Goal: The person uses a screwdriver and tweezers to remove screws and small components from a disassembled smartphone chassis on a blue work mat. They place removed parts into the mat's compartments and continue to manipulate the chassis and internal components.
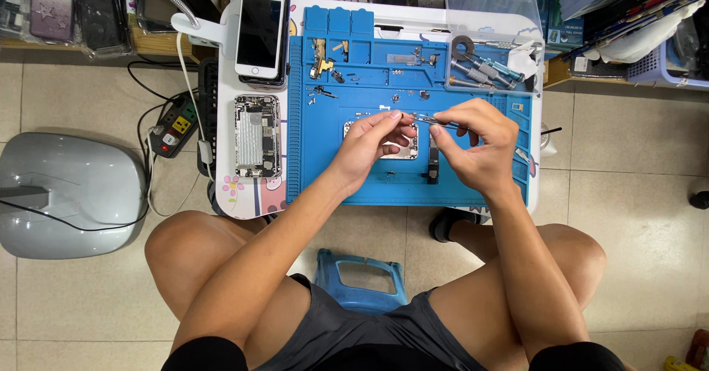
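Currently:
- Your left hand [373, 143] pinches a tiny part, steadying it over the phone housing [402, 143].
- Your right hand [476, 143] grips tweezers [426, 120], fingers closed, for fine work.

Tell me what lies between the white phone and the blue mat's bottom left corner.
In the head view, an opened phone lies face up on the table, below the white phone and just left of the blue mat.

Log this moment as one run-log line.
left hand: pinching small part | right hand: holding tweezers | below: metal phone part on blue mat | open phone at mat's left
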